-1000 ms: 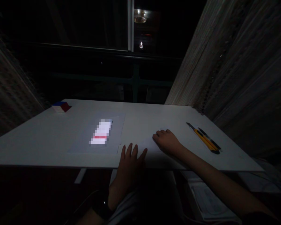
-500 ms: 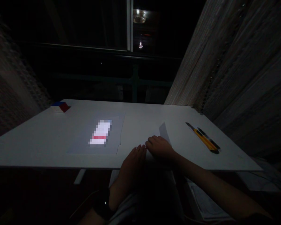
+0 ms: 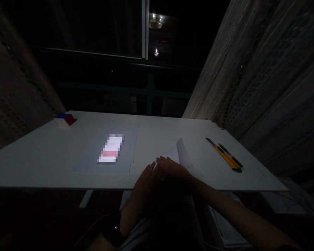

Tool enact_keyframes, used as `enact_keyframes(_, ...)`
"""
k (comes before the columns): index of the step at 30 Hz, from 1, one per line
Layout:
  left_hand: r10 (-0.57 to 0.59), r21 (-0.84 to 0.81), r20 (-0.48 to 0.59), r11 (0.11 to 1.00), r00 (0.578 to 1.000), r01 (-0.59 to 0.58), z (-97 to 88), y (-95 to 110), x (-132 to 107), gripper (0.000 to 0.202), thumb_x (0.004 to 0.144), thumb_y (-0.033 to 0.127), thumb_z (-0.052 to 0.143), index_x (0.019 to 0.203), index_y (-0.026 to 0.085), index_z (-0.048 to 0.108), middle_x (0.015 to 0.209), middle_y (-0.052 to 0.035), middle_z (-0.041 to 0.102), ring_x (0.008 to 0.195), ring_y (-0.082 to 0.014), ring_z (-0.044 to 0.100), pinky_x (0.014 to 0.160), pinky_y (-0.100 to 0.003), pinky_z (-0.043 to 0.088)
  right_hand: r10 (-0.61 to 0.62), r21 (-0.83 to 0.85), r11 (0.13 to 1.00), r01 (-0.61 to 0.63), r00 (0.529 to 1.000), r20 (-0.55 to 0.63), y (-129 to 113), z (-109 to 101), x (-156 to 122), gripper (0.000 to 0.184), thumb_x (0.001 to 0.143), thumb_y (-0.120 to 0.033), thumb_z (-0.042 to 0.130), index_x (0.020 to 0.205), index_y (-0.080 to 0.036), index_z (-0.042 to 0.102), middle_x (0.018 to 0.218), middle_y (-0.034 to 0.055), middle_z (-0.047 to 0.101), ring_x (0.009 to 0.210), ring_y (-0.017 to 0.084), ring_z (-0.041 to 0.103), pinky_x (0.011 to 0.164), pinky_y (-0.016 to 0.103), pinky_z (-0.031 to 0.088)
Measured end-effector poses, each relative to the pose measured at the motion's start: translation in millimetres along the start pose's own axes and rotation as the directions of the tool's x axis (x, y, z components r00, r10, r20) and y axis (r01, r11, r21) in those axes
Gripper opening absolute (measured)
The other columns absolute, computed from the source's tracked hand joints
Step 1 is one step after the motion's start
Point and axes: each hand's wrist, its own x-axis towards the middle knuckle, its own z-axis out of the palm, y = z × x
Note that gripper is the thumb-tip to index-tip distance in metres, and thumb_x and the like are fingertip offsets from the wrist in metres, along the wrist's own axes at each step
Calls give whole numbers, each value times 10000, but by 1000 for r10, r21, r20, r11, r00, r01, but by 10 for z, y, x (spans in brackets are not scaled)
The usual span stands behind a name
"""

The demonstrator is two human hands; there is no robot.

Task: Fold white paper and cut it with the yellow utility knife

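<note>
The scene is very dark. A white sheet of paper (image 3: 180, 152) lies near the front edge of the white table (image 3: 54, 160), its far corner folded up and over toward me. My right hand (image 3: 174, 168) presses flat on the folded part, fingers pointing left. My left hand (image 3: 146, 184) lies flat at the table's front edge, its fingertips touching those of my right hand on the paper's near-left corner. Neither hand grips anything.
A pale folder with a blurred bright patch (image 3: 110, 151) lies left of the hands. A yellow utility knife (image 3: 223, 153) and a dark pen (image 3: 229, 154) lie at the right. A coloured cube (image 3: 65, 119) sits at the far left corner. Curtains hang at both sides.
My right hand lifted the paper's far corner and drew it toward me, folding it over. My left hand closed its spread fingers and moved right until it met the right hand.
</note>
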Motion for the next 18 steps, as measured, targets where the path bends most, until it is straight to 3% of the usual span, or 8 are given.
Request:
enact_keyframes(5, -8, 21, -29, 1000, 1000, 9, 107, -28, -42, 465, 864, 190, 400, 1318, 88, 407, 1400, -154, 415, 1323, -266, 337, 1087, -440, 291, 129, -33, 991, -131, 990, -54, 31, -5, -46, 441, 935, -275, 369, 1284, -26, 472, 1368, 211, 442, 1308, 267, 367, 1056, 440, 346)
enact_keyframes(11, 4, 36, -14, 999, 1000, -3, 11, -15, -20, 456, 872, 199, 393, 1315, 90, 401, 1375, -151, 446, 1312, -262, 354, 1071, -437, 318, 196, -63, 978, -197, 980, -32, 122, -44, -22, 525, 932, -375, 377, 1283, 4, 474, 1360, 226, 439, 1278, 295, 406, 1055, 441, 351)
enact_keyframes(18, -11, 15, -32, 1000, 999, 11, -37, 2, -4, 442, 872, 178, 383, 1303, 82, 411, 1354, -145, 471, 1304, -266, 367, 1064, -427, 342, 254, -36, 966, -254, 967, -11, 277, -119, -36, 521, 942, -378, 336, 1302, -22, 462, 1362, 218, 443, 1286, 270, 402, 1082, 439, 302)
